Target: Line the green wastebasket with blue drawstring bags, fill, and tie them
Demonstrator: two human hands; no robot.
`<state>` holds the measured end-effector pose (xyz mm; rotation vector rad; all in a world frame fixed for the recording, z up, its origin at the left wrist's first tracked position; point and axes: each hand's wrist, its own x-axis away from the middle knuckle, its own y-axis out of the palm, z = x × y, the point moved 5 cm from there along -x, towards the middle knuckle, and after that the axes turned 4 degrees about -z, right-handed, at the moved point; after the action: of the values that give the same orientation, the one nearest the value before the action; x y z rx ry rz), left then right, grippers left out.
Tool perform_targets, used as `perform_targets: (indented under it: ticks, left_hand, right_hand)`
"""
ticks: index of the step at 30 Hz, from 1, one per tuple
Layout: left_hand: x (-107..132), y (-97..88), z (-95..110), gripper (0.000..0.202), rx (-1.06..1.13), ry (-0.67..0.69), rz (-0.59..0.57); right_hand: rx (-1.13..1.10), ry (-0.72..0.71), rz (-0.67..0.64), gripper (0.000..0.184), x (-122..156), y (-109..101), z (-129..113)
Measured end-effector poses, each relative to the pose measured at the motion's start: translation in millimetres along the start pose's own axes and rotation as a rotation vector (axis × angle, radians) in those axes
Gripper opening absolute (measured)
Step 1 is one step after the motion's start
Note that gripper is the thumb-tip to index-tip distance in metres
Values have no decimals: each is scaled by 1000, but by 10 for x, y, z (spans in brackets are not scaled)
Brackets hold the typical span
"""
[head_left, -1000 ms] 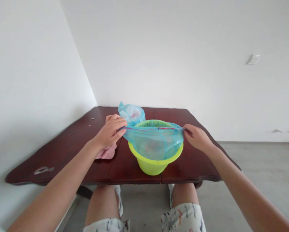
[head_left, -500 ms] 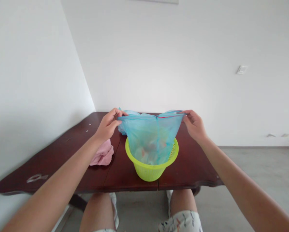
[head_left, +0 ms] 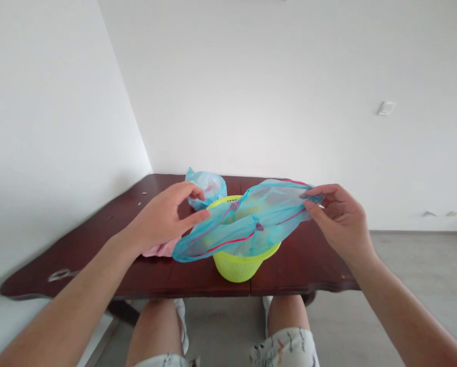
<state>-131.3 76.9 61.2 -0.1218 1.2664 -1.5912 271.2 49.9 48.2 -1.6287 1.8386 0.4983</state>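
A thin blue plastic bag (head_left: 274,204) with red drawstrings is spread over the mouth of a yellow-green plastic basket (head_left: 239,267). My right hand (head_left: 337,211) pinches the bag's right end between thumb and fingers. On the other side, my left hand (head_left: 171,211) has its thumb and fingers apart and holds nothing; it hovers just beside the bag's left edge, which droops over the basket rim. What lies inside the basket is hidden beneath the bag.
A filled blue bag (head_left: 209,186) stands behind the basket on the dark red wooden table (head_left: 301,265). Partly under my left hand lies a pink cloth (head_left: 161,250). White walls (head_left: 251,102) border the table at the back and left.
My left hand has let go of the bag, and that side has sunk. My right hand has drawn its end rightward. The bag's mouth, upright before, now lies tilted and spread.
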Motion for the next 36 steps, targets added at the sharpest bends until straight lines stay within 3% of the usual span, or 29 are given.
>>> perform_targets:
  ticks: [4,7,11,13,16,18,20,23,26,30,32,36]
  left_hand:
    - [-272,430,137,53,-50,-41,-164]
    - [-436,708,159,47,-79,-14,-207]
    - [-553,849,51,14,147,-59,-195]
    - [-558,864,-11,16,440,-131,-203]
    - [-518,849,-33,29,798,-208,-234]
    - [-485,788,-22,33,855,-229,-204]
    - [-456,703,-1,34,829,-233,-156]
    - [-419,567,-11,35,771,-253,-86]
    - [-376,428,-133,39,670,-283,-34]
    - [-274,233,-213,37,292,-198,10]
    - [-220,193,-55,40,114,-74,6]
    - [-239,315,510,50,5,207,-71]
  right_hand:
    - [-22,-72,-50,16,-31,206,-172]
    - [-22,-129,-43,25,-36,254,-225]
    - [-6,-144,260,50,133,121,-35]
    - [-25,-4,336,49,282,114,196]
    - [-116,284,197,51,463,270,503]
    - [-240,404,123,59,517,375,570]
    - [-401,451,91,63,499,435,540]
    - [-559,453,68,56,418,418,441]
    - [-582,468,58,51,396,315,412]
    - [-534,548,10,52,463,210,448]
    - [-492,550,-11,52,483,205,425]
    - [-389,473,-78,49,446,317,288]
